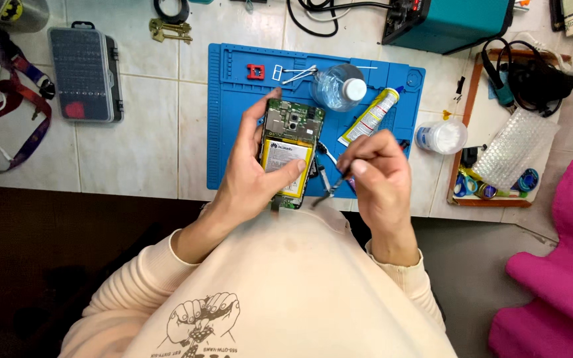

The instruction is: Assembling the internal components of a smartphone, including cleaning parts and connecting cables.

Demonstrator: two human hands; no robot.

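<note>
White tiled bench [147, 132], seen from above, with a blue mat [233, 132] spread on it. Nearest, a cream sweatshirt [286, 292]. Just above it, left hand [247, 176] clamped round an opened phone [289, 152], thumb across the yellow battery, fingers behind the left edge; phone held over the mat's near edge, circuit board up. Right hand [379, 176] beside it, fingertips pinched together on thin tweezers [329, 185], tips aimed toward the phone's lower right corner. Further out on the mat, a glue tube [369, 116], a clear bottle [336, 86], a small red part [255, 71]. Right of the mat, a swab tub [440, 136] and a wooden tray [472, 199]. Left, a grey bit case [86, 74]; keys [170, 30] beyond. Farthest, a teal box [449, 20].
</note>
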